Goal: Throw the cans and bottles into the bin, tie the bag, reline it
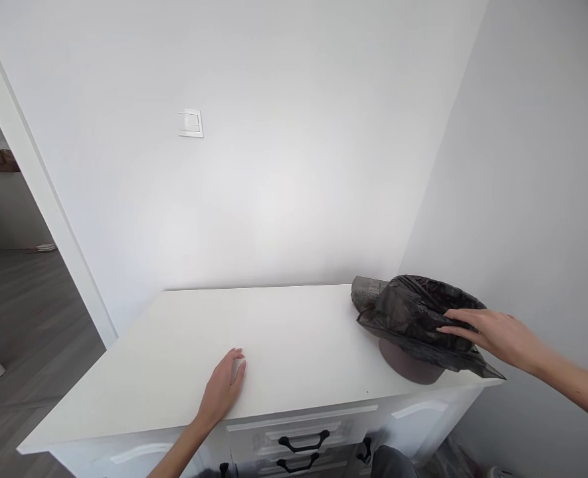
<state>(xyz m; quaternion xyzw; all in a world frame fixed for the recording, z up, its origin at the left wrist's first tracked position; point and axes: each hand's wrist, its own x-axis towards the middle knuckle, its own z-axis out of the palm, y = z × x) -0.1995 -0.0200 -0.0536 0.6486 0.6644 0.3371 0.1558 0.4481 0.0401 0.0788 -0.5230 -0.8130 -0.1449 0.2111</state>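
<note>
A brown round bin (409, 364) stands at the right end of the white cabinet top (294, 332), with a black plastic bag (408, 309) lining it and folded over its rim. My right hand (493, 335) reaches in from the right, its fingers over the bag's opening and touching the plastic; the thumb and fingers are apart. My left hand (222, 388) rests on the cabinet top near the front edge, thumb and fingers apart, holding nothing. Behind the bin lies a dark roll (366, 292), partly hidden by the bag.
Below the top are drawers with black handles (303, 441). A white wall with a light switch (191, 124) rises behind, and a grey side wall closes the right. A doorway with dark flooring (19, 312) is at the left.
</note>
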